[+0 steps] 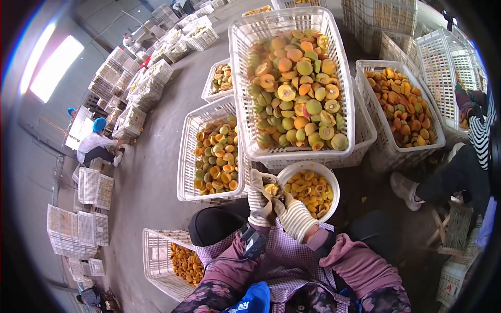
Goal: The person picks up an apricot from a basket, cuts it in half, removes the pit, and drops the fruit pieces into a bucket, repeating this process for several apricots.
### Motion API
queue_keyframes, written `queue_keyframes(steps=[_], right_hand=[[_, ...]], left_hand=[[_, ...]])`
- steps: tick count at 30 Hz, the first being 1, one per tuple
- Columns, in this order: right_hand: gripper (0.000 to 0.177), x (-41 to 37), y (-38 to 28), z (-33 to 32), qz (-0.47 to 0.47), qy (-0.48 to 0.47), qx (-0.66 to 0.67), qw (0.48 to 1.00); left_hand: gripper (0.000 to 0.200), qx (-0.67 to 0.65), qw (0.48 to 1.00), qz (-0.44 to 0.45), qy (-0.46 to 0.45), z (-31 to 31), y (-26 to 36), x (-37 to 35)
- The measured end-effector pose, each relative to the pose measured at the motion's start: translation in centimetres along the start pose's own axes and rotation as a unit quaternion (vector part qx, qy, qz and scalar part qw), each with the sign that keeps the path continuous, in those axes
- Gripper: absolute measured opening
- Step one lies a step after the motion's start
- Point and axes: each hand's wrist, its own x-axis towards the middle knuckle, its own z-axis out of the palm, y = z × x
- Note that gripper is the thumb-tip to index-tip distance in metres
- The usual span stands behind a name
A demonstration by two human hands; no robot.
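Note:
My left hand, in a soiled white striped glove, is closed around a small yellow-orange apricot piece. My right hand, gloved alike, meets it from the right with fingers bent in at the fruit; whether it holds a tool or a pit is hidden. Just beyond the hands stands a round white bucket with apricot halves inside. A large white crate of whole and cut green-orange apricots rests in front, on top of another crate.
Left of it stands a crate of apricot halves; another crate is by my left leg. At right are a crate of orange halves and a seated person's shoe. Crate stacks and a person in a blue cap are at left.

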Motion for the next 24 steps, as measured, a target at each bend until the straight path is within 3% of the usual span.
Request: queue_keyframes(steps=[1, 2, 3, 4, 7, 9, 11, 12, 15, 16, 17, 18, 19, 20, 21, 22, 23, 24], right_hand=[[0.043, -0.3, -1.0, -0.8, 0.001, 0.003, 0.001, 1.000], [0.042, -0.7, -3.0, -2.2, 0.108, -0.091, 0.147, 0.979], [0.040, -1.1, -4.3, -3.2, 0.208, -0.182, 0.287, 0.917], [0.037, -1.4, -4.6, -3.6, 0.238, -0.193, 0.325, 0.895], [0.033, -1.4, -5.7, -4.7, 0.245, -0.167, 0.276, 0.914], [0.044, -0.9, -2.8, -3.1, 0.080, -0.074, 0.004, 0.994], [0.042, -1.4, -7.4, -5.2, 0.102, -0.122, -0.131, 0.979], [0.041, -1.5, -6.1, -4.2, 0.077, -0.117, -0.067, 0.988], [0.038, -1.5, -2.1, -1.1, 0.053, -0.109, 0.200, 0.972], [0.036, -1.7, -3.1, -1.6, 0.081, -0.132, 0.229, 0.961], [0.035, -1.7, -4.3, -2.4, 0.107, -0.142, 0.252, 0.951], [0.031, -1.1, -1.2, -0.2, -0.014, -0.142, 0.044, 0.989], [0.030, -0.1, 2.7, 1.1, -0.110, -0.133, -0.187, 0.967], [0.030, -0.6, 0.8, -0.8, -0.038, -0.218, -0.314, 0.923], [0.028, 0.1, 1.6, 0.3, 0.070, -0.176, -0.130, 0.973], [0.027, -1.1, -1.1, -0.8, 0.064, -0.092, -0.042, 0.993], [0.027, -1.5, -2.1, -1.1, 0.044, -0.086, 0.029, 0.995], [0.028, -1.9, -1.7, -1.2, -0.073, -0.050, 0.031, 0.996]], left_hand=[[0.044, 0.001, 1.000, -0.001, -0.003, -0.1, 0.0, 0.0], [0.045, -0.033, 0.999, -0.003, -0.024, -0.2, 0.0, -0.1], [0.046, -0.068, 0.997, -0.004, -0.046, -0.2, 0.0, 0.0], [0.042, -0.062, 0.996, 0.002, -0.065, -0.4, -0.1, 0.1], [0.038, 0.020, 0.997, -0.012, -0.075, -0.4, -0.2, -0.1], [0.040, 0.081, 0.992, 0.019, -0.094, 1.8, 2.1, -2.0], [0.037, 0.066, 0.995, 0.023, -0.070, 1.5, 2.9, -2.5], [0.035, 0.086, 0.988, 0.073, -0.104, 0.9, 2.4, -2.0], [0.037, 0.028, 0.988, 0.070, -0.133, 0.5, 1.9, -1.8], [0.030, 0.077, 0.980, 0.106, -0.151, 0.0, 1.6, -1.4], [0.024, 0.343, 0.857, 0.341, -0.177, -0.6, 3.1, -1.6], [0.025, 0.336, 0.854, 0.390, -0.079, -0.1, 0.9, -1.1], [0.025, 0.389, 0.895, 0.208, -0.070, -4.6, -2.2, -1.4], [0.024, 0.334, 0.926, 0.145, -0.097, -4.5, -2.5, -1.5], [0.024, 0.258, 0.953, 0.102, -0.119, -3.9, -3.2, -1.3], [0.024, 0.195, 0.970, 0.054, -0.133, -3.4, -3.0, -1.3], [0.025, 0.140, 0.980, 0.003, -0.140, -2.9, -2.4, -1.1], [0.026, 0.099, 0.984, -0.043, -0.139, -2.3, -2.0, -1.0]])
